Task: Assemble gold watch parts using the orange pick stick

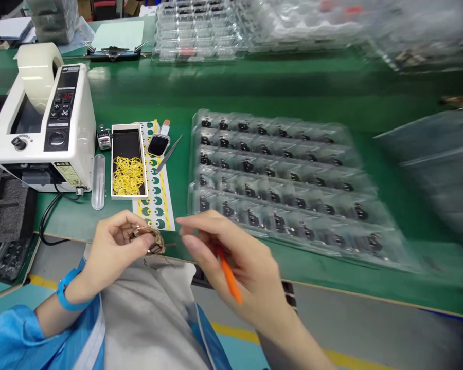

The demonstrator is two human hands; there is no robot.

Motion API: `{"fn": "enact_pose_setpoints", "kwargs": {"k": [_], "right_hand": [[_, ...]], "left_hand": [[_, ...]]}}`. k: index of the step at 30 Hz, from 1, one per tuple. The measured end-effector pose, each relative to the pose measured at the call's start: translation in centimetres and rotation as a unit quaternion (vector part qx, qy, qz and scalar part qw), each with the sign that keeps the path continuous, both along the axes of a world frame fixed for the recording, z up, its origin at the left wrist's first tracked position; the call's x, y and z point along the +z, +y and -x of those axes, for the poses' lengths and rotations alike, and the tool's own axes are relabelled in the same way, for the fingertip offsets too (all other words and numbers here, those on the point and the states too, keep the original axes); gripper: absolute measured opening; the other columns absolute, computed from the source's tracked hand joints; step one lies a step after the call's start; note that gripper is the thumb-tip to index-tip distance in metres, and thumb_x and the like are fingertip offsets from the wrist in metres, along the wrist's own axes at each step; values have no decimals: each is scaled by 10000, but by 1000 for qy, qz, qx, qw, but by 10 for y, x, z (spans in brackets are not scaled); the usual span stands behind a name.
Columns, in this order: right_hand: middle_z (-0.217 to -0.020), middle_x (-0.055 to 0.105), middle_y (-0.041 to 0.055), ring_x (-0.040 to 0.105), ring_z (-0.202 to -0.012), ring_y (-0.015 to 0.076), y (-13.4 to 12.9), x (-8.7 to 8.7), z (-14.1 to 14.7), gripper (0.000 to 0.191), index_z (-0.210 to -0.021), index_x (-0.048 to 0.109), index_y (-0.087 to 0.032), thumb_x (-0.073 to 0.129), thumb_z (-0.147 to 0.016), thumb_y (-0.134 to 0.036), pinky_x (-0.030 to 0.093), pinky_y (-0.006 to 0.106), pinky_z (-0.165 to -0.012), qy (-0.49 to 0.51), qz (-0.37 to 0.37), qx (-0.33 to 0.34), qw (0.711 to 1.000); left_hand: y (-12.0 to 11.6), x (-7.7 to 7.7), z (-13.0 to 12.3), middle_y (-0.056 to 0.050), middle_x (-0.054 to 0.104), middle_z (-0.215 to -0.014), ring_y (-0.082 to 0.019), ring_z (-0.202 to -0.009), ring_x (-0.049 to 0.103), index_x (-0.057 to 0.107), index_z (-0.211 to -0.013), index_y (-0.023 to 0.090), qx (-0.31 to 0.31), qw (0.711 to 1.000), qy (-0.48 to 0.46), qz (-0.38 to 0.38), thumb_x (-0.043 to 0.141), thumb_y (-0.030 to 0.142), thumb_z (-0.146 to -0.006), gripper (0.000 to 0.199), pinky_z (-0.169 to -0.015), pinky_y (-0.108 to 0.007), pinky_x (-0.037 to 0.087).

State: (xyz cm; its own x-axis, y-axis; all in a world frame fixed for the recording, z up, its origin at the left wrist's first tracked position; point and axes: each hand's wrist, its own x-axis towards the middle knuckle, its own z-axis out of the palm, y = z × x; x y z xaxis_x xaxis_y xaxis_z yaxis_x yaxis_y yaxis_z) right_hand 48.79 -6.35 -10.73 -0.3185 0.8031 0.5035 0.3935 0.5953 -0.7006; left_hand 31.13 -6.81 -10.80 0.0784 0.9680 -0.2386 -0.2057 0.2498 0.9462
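Note:
My left hand [119, 244] is closed round a small round metallic part [154, 241] with open, shiny workings, held just above the bench's front edge. To its right, my right hand [231, 257] is curled with an orange stick-like tool [230, 277] lying across the palm under the fingers. The tool's working end is hidden, so its exact kind does not show. My right thumb and index fingertips point toward the metallic part, a short gap apart from it. Beyond my hands lies a white sheet of yellow and green ring-shaped stickers [162, 205].
A white tape dispenser [87, 118] stands left. Beside it are a box [145, 154] of yellow rings [127, 177], a smartwatch [158, 145], tweezers [170, 153] and a clear plastic case [98, 182]. A clear tray [393, 236] of small black parts covers the right; more trays [200, 49] sit behind.

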Motion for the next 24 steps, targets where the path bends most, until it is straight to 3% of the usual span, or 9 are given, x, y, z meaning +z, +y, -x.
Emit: {"fn": "enact_pose_setpoints", "kwargs": {"k": [3, 6, 10, 14, 19, 24], "right_hand": [[-837, 605, 25, 583, -679, 115, 17, 2, 3, 178, -1074, 555, -189, 453, -980, -78, 489, 201, -581, -28, 22, 121, 992], [-812, 578, 11, 545, -640, 104, 25, 1, 6, 175, -1018, 528, -190, 400, -996, -73, 460, 191, -550, -29, 26, 170, 985], [-731, 530, -14, 476, -583, 99, 25, 5, 8, 174, -917, 502, -199, 380, -1008, -114, 400, 196, -501, -48, 46, 170, 983], [-622, 457, -42, 403, -513, 94, 24, 11, 7, 298, -745, 402, -219, 336, -1035, -192, 358, 206, -477, -26, 153, 153, 976], [-678, 503, -28, 452, -568, 105, 25, 9, 1, 290, -798, 454, -219, 329, -1057, -256, 391, 204, -519, -4, 209, 164, 964], [-609, 435, -41, 416, -532, 99, 22, 5, -2, 414, -689, 410, -210, 304, -1066, -343, 363, 204, -494, 47, 239, 155, 957]], "left_hand": [[5, 6, 5, 35, 586, -593, -109, -514, 615, 599, -643, 166, -21, 1000, -14, 7, 737, 180, -663, 141, -506, -209, 547], [11, 14, 7, 48, 558, -570, -81, -429, 561, 570, -612, 173, -40, 999, -18, 25, 715, 175, -647, 149, -417, -181, 508], [18, 22, 5, 63, 518, -537, -54, -372, 500, 518, -570, 180, -55, 998, 13, 40, 678, 137, -598, 168, -355, -143, 436], [24, 21, 0, 69, 504, -504, -48, -359, 479, 533, -572, 175, -64, 996, 25, 63, 690, 143, -592, 161, -353, -139, 419], [27, 14, -2, 38, 559, -591, -58, -404, 529, 623, -654, 150, -75, 995, -10, 59, 813, 260, -662, 220, -393, -159, 466], [25, 12, -4, 36, 540, -658, -52, -435, 562, 645, -663, 136, -99, 994, -21, 29, 819, 323, -721, 262, -415, -156, 462]]}}
